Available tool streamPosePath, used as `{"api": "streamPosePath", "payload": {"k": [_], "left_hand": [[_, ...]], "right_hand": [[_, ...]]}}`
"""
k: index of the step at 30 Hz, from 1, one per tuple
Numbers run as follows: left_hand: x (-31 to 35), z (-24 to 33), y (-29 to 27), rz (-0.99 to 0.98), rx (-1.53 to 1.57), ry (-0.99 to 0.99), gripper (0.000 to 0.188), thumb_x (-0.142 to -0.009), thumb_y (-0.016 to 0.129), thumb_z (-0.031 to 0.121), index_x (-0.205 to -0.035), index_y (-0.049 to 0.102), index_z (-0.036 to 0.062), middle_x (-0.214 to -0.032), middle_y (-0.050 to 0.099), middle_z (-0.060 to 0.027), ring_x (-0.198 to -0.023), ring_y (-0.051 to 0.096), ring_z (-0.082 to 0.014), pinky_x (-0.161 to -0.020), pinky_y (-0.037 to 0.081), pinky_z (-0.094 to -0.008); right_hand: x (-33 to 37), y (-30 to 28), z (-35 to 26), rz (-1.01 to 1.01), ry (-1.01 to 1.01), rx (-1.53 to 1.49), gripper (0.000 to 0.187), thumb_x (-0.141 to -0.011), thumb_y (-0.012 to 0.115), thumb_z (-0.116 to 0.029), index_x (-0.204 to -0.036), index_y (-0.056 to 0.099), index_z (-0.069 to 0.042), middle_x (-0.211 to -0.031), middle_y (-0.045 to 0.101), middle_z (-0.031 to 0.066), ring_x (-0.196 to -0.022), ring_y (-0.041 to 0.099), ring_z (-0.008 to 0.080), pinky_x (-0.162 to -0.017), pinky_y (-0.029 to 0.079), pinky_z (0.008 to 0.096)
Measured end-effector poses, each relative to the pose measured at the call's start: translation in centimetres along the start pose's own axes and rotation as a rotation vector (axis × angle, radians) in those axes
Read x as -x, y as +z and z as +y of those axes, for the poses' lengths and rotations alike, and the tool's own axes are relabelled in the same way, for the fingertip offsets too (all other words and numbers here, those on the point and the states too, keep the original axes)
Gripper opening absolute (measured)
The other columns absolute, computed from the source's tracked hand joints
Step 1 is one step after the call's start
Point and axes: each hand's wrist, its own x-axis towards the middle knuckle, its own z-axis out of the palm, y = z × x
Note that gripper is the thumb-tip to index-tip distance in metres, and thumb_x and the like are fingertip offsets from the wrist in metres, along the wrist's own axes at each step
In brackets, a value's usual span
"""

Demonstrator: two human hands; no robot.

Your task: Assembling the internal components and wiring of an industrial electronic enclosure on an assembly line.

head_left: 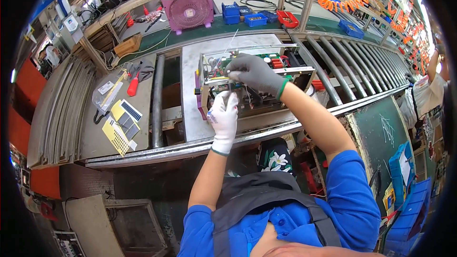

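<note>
Hands inside an uncovered metal box, the fitting partway along by my reading.

I have the metal box point(304, 69) directly under both hands, resting on a pale board point(190, 123). My right hand point(257, 73), in a grey glove, reaches over it with fingers curled together; my left hand point(223, 114), in a white glove, is just below at the near side, thumb and fingers drawn close. I cannot tell from here what either one grips. The circuit board point(273, 56) is already inside, just beyond the right hand, with red parts point(277, 64) alongside. Wires point(218, 70) left of the right fingers suggest the connecting is unfinished; the top is uncovered, so closing up probably remains. A red-handled tool point(133, 85) lies well left of the left hand, untouched.
</note>
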Motion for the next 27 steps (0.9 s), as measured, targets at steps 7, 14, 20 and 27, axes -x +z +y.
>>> {"api": "streamPosePath", "payload": {"k": [7, 14, 20, 27], "left_hand": [[-0.9, 8.6, -0.8, -0.300, 0.039, -0.054, 0.031, -0.099, 0.056, 0.019, -0.121, 0.063, -0.0006, -0.099, 0.074, -0.0110, -0.054, 0.054, -0.0039, -0.048, 0.039, -0.0169], [-2.6, 7.2, -1.7, -0.236, -0.031, -0.108, 0.028, -0.099, 0.058, 0.027, -0.102, 0.070, 0.0012, -0.082, 0.073, -0.0084, -0.054, 0.059, -0.0051, -0.048, 0.039, -0.0178], [-1.4, 7.3, -0.6, -0.169, -0.038, -0.085, 0.022, -0.096, 0.062, 0.019, -0.095, 0.070, -0.0015, -0.074, 0.070, -0.0080, -0.055, 0.058, -0.0074, -0.052, 0.045, -0.0206], [-1.5, 6.8, -0.2, -0.136, -0.017, -0.086, 0.022, -0.097, 0.062, 0.019, -0.096, 0.069, -0.0019, -0.076, 0.070, -0.0086, -0.056, 0.059, -0.0080, -0.052, 0.046, -0.0208]], "right_hand": [[1.0, -0.8, -0.1, -0.019, -0.009, -0.041, 0.025, -0.088, 0.068, -0.017, -0.107, 0.072, -0.002, -0.098, 0.073, 0.0112, -0.092, 0.068, 0.0161, -0.086, 0.052, 0.0298], [0.2, -0.3, 0.0, 0.004, 0.126, -0.015, 0.026, -0.086, 0.068, -0.018, -0.107, 0.071, -0.001, -0.095, 0.073, 0.0115, -0.088, 0.068, 0.0162, -0.085, 0.052, 0.0306], [0.0, -0.3, 0.2, 0.006, 0.146, 0.022, 0.026, -0.086, 0.070, -0.019, -0.106, 0.072, -0.002, -0.095, 0.074, 0.0120, -0.089, 0.069, 0.0184, -0.085, 0.052, 0.0306], [0.0, -0.1, 0.6, 0.032, 0.138, 0.014, 0.027, -0.085, 0.070, -0.021, -0.105, 0.073, -0.004, -0.094, 0.073, 0.0129, -0.089, 0.070, 0.0196, -0.085, 0.053, 0.0314]]}}
